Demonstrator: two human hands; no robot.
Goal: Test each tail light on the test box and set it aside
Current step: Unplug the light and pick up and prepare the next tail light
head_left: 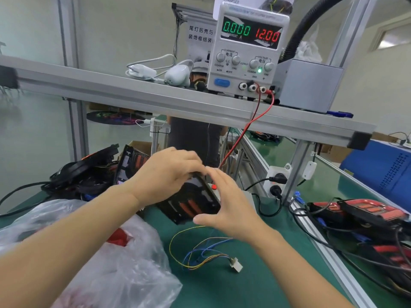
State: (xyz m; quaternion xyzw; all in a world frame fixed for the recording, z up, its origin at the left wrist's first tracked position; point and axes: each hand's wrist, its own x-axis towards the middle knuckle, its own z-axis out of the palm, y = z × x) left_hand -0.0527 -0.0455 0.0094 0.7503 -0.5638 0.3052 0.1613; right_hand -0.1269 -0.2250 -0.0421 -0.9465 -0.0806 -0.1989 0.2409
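A black tail light (190, 202) with orange-red strips is tilted above the green mat at centre. My left hand (165, 174) grips its upper left edge from above. My right hand (224, 203) sits against its right side, fingers spread, thumb under the lower corner. Behind the light, a grey test box (249, 196) with a red button (214, 186) is mostly hidden. A loose harness of yellow and blue wires (200, 252) ends in a white connector (236, 264) on the mat in front.
A pile of black tail lights (93, 172) lies at left, more red ones (364, 212) at right beyond an aluminium rail. A clear plastic bag (106, 252) covers the near left. On the shelf above, a power supply (246, 52) reads 0.000 A and 12.00 V.
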